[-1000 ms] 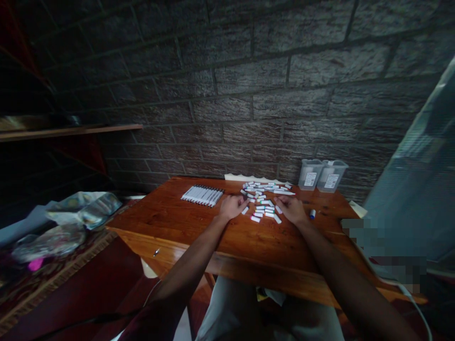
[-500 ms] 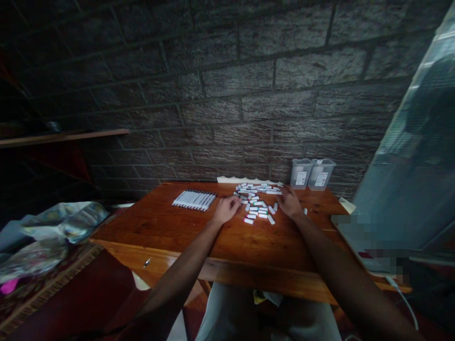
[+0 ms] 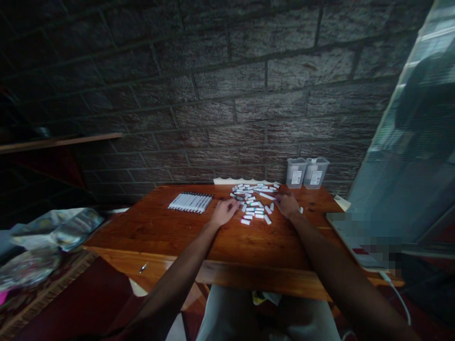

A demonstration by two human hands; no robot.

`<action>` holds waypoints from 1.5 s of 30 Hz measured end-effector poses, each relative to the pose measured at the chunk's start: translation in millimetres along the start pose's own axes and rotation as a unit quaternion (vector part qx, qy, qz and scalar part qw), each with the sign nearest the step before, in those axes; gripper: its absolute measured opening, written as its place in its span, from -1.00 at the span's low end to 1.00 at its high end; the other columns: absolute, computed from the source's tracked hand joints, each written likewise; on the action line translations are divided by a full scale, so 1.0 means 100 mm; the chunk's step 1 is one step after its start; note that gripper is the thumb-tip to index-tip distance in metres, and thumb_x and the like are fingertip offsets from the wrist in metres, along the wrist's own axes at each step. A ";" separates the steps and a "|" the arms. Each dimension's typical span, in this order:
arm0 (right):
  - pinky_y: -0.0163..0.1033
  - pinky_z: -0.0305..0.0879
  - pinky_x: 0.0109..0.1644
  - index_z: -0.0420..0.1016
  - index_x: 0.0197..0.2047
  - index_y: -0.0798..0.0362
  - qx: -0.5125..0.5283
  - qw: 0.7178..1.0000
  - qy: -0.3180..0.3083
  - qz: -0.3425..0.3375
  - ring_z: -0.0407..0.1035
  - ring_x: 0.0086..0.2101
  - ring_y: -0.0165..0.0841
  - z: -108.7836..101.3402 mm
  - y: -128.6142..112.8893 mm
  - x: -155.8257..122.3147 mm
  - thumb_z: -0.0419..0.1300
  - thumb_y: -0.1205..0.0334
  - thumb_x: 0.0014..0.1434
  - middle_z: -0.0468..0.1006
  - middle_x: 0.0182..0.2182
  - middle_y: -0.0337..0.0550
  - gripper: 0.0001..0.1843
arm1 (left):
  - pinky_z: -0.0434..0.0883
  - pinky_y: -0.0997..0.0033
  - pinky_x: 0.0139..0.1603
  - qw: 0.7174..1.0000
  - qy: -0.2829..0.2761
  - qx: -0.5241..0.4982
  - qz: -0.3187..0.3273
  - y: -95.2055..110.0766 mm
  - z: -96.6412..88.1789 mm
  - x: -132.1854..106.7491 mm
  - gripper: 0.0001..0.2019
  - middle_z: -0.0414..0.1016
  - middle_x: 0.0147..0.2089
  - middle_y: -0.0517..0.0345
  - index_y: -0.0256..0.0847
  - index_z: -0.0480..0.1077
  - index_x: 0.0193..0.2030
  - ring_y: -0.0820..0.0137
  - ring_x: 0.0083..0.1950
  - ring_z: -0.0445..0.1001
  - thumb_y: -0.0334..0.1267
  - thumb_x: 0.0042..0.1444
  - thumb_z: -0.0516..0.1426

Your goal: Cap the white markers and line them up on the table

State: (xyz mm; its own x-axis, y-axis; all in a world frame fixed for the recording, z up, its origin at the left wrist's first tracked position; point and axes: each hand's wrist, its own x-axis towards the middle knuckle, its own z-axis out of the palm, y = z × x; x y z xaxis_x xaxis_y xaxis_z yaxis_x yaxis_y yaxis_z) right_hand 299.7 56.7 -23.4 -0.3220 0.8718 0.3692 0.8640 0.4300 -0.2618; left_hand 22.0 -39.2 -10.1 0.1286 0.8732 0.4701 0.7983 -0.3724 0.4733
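Note:
A heap of short white pieces and markers (image 3: 254, 203) lies on the wooden table (image 3: 177, 227). My left hand (image 3: 223, 213) rests at the heap's left edge with its fingers curled; what they hold is too small to make out. On the right edge of the heap, my right hand (image 3: 287, 204) pinches the end of a long white marker (image 3: 266, 195) that lies tilted. A neat row of white markers (image 3: 190, 201) lies to the left, apart from both hands.
Two clear plastic containers (image 3: 305, 173) with labels stand at the table's back right against the brick wall. A small cap (image 3: 301, 210) lies right of my right hand. Crumpled plastic bags (image 3: 60, 229) sit on a lower surface at the left. A grey panel rises on the right.
My right hand has reached forward to the long white marker, which now lies tilted. The left hand has stayed at the heap's left edge. The view has shifted slightly.

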 end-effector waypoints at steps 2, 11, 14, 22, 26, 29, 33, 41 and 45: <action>-0.16 0.24 0.10 0.62 -0.20 0.03 0.036 0.999 0.014 -0.034 0.42 -0.12 -0.22 -0.04 -0.04 -0.03 0.10 0.18 0.25 0.61 -0.20 -0.03 -0.74 | 0.33 0.49 -0.22 0.999 0.026 0.017 0.007 0.02 -0.02 0.00 -0.65 0.53 -0.34 0.14 -0.21 0.45 -0.33 0.42 -0.31 0.45 -0.07 0.28 -0.03; -0.17 0.29 0.00 0.60 -0.13 -0.02 0.213 0.953 0.109 -0.186 0.37 -0.14 -0.25 -0.06 -0.53 -0.18 0.19 0.14 0.20 0.56 -0.22 -0.09 -0.78 | 0.37 0.41 -0.05 0.998 0.035 0.020 0.056 0.24 -0.02 -0.02 -0.69 0.59 -0.20 0.06 -0.18 0.52 -0.16 0.34 -0.16 0.51 -0.10 0.28 -0.01; -0.22 0.31 -0.10 0.60 -0.15 -0.02 0.266 0.938 0.106 -0.195 0.38 -0.21 -0.29 -0.08 -0.59 -0.21 0.21 0.12 0.18 0.55 -0.30 -0.12 -0.78 | 0.35 0.47 -0.20 0.998 0.032 -0.043 0.012 0.22 0.01 -0.02 -0.63 0.60 -0.25 0.07 -0.20 0.54 -0.17 0.37 -0.29 0.51 -0.04 0.27 -0.01; -0.31 0.29 -0.27 0.61 -0.18 0.01 0.342 0.922 0.073 -0.165 0.39 -0.31 -0.36 -0.09 -0.61 -0.24 0.25 0.06 0.12 0.56 -0.36 -0.17 -0.74 | 0.18 0.54 -0.49 0.968 0.039 -0.239 -0.063 0.22 0.00 0.04 -0.51 0.36 -0.58 0.19 -0.32 0.54 -0.31 0.52 -0.53 0.25 0.10 0.20 0.02; -0.31 0.31 -0.26 0.60 -0.14 -0.01 0.365 0.919 0.050 -0.140 0.42 -0.32 -0.37 -0.05 -0.63 -0.24 0.25 0.03 0.10 0.61 -0.32 -0.18 -0.69 | 0.20 0.56 -0.54 0.938 0.037 -0.331 -0.098 0.20 0.02 0.09 -0.54 0.39 -0.53 0.19 -0.31 0.43 -0.32 0.55 -0.55 0.26 0.13 0.16 0.05; -0.31 0.33 -0.26 0.59 -0.10 0.00 0.387 0.916 0.048 -0.098 0.43 -0.35 -0.38 -0.04 -0.61 -0.24 0.24 -0.01 0.08 0.63 -0.31 -0.17 -0.64 | 0.28 0.55 -0.52 0.927 0.070 -0.348 -0.124 0.16 0.03 0.13 -0.54 0.52 -0.34 0.07 -0.27 0.38 -0.21 0.47 -0.42 0.41 0.15 0.18 0.00; -0.28 0.35 -0.27 0.59 -0.16 0.03 0.387 0.918 0.065 -0.051 0.45 -0.38 -0.36 -0.07 -0.56 -0.24 0.21 -0.08 0.08 0.63 -0.35 -0.15 -0.60 | 0.33 0.50 -0.43 0.946 0.162 -0.241 -0.140 0.09 -0.02 0.11 -0.48 0.56 -0.29 0.02 -0.26 0.37 -0.17 0.43 -0.38 0.46 0.18 0.23 -0.12; -0.29 0.31 -0.29 0.62 -0.31 0.04 0.361 0.931 0.050 -0.037 0.47 -0.40 -0.34 -0.14 -0.54 -0.27 0.17 -0.10 0.11 0.64 -0.39 -0.18 -0.62 | 0.27 0.05 0.01 0.929 0.105 0.252 -0.248 -0.05 -0.18 -0.05 -0.68 0.55 -0.19 -0.18 -0.22 0.54 -0.19 0.03 0.00 0.42 -0.08 0.20 0.04; -0.30 0.28 -0.34 0.63 -0.31 0.04 0.344 0.937 0.042 -0.045 0.45 -0.44 -0.35 -0.11 -0.52 -0.27 0.16 -0.13 0.12 0.63 -0.42 -0.20 -0.59 | 0.20 -0.08 0.09 0.917 0.078 0.303 -0.248 -0.02 -0.15 -0.06 -0.69 0.43 0.04 -0.28 -0.29 0.50 -0.09 -0.07 0.15 0.26 -0.22 0.18 0.02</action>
State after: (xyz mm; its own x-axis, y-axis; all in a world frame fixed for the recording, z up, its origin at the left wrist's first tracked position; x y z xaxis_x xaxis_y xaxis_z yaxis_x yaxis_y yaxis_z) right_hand 267.6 7.9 -10.1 -0.3255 0.8151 0.4793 0.3709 0.5763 -0.7282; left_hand 11.0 -48.7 -2.3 -0.3867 0.8145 0.4325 0.9222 0.3426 0.1794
